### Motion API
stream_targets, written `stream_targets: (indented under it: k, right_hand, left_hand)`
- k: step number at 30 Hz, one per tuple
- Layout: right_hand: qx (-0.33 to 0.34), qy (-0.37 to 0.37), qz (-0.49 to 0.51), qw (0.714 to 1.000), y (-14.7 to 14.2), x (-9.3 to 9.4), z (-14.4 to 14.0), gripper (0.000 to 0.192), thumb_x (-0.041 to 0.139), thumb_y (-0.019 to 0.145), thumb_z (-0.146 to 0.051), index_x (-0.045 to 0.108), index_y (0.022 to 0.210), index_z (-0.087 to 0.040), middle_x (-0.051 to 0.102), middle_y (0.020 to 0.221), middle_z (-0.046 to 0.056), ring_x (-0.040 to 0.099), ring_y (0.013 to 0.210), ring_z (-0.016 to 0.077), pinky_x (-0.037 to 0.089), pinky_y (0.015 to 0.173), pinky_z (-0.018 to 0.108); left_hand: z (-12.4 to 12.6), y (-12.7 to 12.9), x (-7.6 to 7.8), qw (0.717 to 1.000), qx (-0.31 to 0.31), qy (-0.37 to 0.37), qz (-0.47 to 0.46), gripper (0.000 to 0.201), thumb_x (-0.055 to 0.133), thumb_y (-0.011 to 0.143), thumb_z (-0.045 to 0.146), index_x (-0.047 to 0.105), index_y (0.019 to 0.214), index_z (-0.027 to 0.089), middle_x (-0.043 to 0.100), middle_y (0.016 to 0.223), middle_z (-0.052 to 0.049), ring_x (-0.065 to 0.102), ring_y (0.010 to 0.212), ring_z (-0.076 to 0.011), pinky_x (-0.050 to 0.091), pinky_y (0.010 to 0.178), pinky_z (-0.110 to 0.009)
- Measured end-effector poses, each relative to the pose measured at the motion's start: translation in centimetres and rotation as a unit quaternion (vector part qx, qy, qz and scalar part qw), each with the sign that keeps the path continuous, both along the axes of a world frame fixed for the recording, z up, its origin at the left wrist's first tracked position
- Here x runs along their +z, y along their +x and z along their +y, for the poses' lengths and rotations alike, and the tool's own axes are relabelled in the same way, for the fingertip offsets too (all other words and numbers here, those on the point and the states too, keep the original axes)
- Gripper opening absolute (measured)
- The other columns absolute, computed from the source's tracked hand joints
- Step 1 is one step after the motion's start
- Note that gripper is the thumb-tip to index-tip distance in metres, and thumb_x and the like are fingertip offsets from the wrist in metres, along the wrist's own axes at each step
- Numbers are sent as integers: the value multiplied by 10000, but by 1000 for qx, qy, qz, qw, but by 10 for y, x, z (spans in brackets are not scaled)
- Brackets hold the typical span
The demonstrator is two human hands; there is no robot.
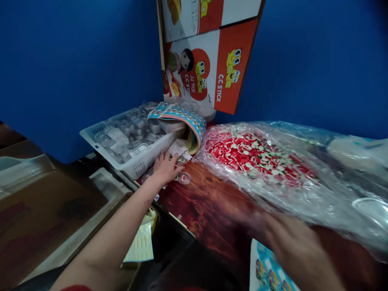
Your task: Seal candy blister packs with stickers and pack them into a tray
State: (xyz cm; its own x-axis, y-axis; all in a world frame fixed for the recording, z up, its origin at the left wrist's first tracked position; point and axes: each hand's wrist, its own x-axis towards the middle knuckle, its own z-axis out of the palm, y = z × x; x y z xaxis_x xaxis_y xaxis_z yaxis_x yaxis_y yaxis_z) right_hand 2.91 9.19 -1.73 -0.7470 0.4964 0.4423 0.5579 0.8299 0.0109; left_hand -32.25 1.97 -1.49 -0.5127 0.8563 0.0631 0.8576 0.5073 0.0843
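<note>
My left hand [166, 167] reaches to the table beside the white basket [133, 169], its fingers spread. Under and around its fingertips are white paper [181, 147] and small clear plastic cases, one of which [184, 178] shows something red inside. Curled blue patterned sticker sheets [178, 112] lean over the basket's far corner. Smeared by motion, my right hand [291, 242] passes over the table near a light-blue printed sheet [269, 273]; whether it holds anything does not show. Close by lies a clear plastic bag [224, 173] with many small red, white and green pieces [245, 151].
Many clear plastic cases [136, 133] fill the basket. A printed cardboard box [206, 68] stands against blue walls [309, 60] behind the wood-patterned table [209, 198]. Yellow strips [141, 242] hang below the table edge. An open carton [60, 218] is at left.
</note>
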Motion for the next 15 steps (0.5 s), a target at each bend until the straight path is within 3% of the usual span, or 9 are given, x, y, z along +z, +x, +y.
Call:
stream_targets:
  k: [1,3,5,7,10,15]
  right_hand:
    - [64,-13,-24,998,-36,-2,-2,218,438,839,-278,628,933,-225,611,984,109,532,948,265,424,831,419]
    - [117,-58,-80,988,-112,-5,-8,243,435,845,-246,580,1036,-209,566,1110,100,484,1022,252,418,828,392]
    - [138,-81,-107,981,-176,-8,-11,279,466,835,-252,530,1103,-208,525,1173,99,455,1045,251,412,807,386]
    - [140,-95,-125,978,-214,-11,-11,254,484,832,-269,535,1072,-202,546,1121,98,464,1003,250,411,766,379]
    - [147,-99,-136,975,-219,-18,-7,195,488,839,-274,556,1009,-204,578,1023,77,477,940,228,394,762,363]
    - [151,-108,-138,973,-155,-21,-3,203,497,833,-232,555,1026,-210,559,1065,77,465,961,214,361,785,341]
  left_hand:
    - [3,-5,-3,1000,-1,-10,-6,525,424,807,516,406,1256,247,414,1268,-129,399,1131,-319,345,890,-439]
    - [9,-8,-7,1000,0,-18,-13,496,406,816,510,420,1250,270,444,1240,-123,433,1092,-314,366,857,-436]
    - [12,-7,-11,1000,-2,-22,-15,470,368,833,509,428,1249,298,451,1242,-114,437,1086,-314,371,844,-440]
    - [11,-6,-13,1000,-4,-21,-14,454,315,854,504,429,1250,314,436,1267,-106,428,1096,-316,365,846,-450]
    - [7,-2,-17,1000,-8,-11,-13,449,291,866,479,426,1260,312,408,1301,-107,407,1116,-325,351,858,-461]
    - [3,31,-25,999,-35,9,-12,476,307,857,477,391,1293,307,408,1304,-108,377,1140,-346,316,888,-481]
